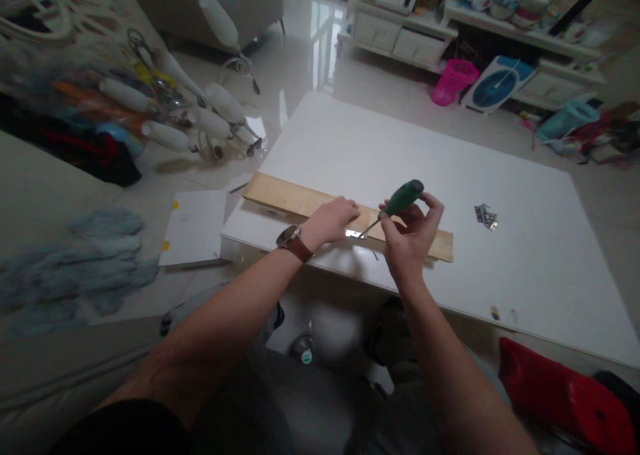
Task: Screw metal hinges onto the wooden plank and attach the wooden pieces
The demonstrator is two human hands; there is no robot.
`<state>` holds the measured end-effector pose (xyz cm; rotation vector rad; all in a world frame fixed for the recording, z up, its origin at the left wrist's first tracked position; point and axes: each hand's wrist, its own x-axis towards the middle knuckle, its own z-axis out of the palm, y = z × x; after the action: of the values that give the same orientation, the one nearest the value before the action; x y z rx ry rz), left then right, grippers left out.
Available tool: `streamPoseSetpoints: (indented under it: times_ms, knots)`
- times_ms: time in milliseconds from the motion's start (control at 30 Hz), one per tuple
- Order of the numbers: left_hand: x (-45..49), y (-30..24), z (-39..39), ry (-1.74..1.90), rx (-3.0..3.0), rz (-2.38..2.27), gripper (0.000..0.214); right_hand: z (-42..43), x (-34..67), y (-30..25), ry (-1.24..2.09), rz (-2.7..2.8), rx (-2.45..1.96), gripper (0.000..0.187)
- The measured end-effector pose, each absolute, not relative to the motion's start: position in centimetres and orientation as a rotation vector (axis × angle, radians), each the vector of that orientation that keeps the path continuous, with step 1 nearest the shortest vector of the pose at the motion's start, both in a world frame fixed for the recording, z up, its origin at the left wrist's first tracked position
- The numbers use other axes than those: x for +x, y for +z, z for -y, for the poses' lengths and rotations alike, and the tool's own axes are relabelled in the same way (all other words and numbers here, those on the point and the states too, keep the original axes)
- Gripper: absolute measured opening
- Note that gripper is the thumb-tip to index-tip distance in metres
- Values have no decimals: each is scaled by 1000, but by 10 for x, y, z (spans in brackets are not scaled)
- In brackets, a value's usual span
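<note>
A long wooden board [295,198] lies along the near edge of a white tabletop panel [400,148]. My left hand [333,220], with a watch on its wrist, grips the board near its middle, fingers curled over the top. Beside its fingertips sits a small shiny metal plate [355,234] against the board's near edge. My right hand [410,235] is closed around a green-handled screwdriver [400,198], which is tilted. Its tip meets the metal plate. A small thin piece, perhaps a screw [376,256], lies just in front of the board.
Several metal hardware pieces [486,216] lie on the panel to the right. A small yellow-and-black item [495,313] is near its front edge. A red object [565,395] stands at lower right, a white box-like panel [194,227] at left. Beyond are a pink basket [454,82] and a fan [495,85].
</note>
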<state>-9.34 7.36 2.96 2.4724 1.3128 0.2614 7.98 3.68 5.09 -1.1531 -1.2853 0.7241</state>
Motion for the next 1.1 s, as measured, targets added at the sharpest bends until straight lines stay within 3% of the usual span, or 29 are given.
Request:
streamPoseSetpoints:
  times_ms: [1100]
  knots:
    - [-93, 32, -73, 244, 2479, -1316, 26, -40, 80, 50, 640, 1312, -1168, 58]
